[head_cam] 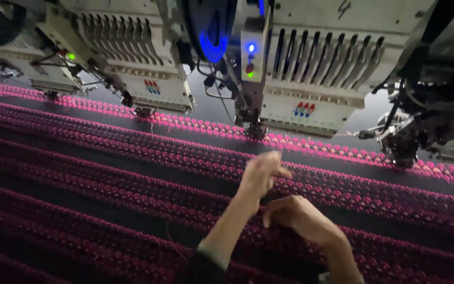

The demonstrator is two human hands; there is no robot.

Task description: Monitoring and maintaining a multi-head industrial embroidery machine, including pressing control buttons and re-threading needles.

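Dark fabric [80, 210] with rows of bright pink embroidered motifs [195, 126] stretches under a line of embroidery machine heads. My left hand [261, 171] is raised above the fabric just below the middle head [300, 79], its fingertips pinched together, perhaps on a fine thread that I cannot make out. My right hand [295, 215] hovers close behind it, fingers curled inward over the cloth. Both forearms come in from the bottom edge.
A second white machine head [148, 79] hangs at the left and a darker mechanism [421, 126] at the right. A control strip with a blue light [251, 48] is on the middle head. Needle assemblies [253, 123] sit just over the fabric.
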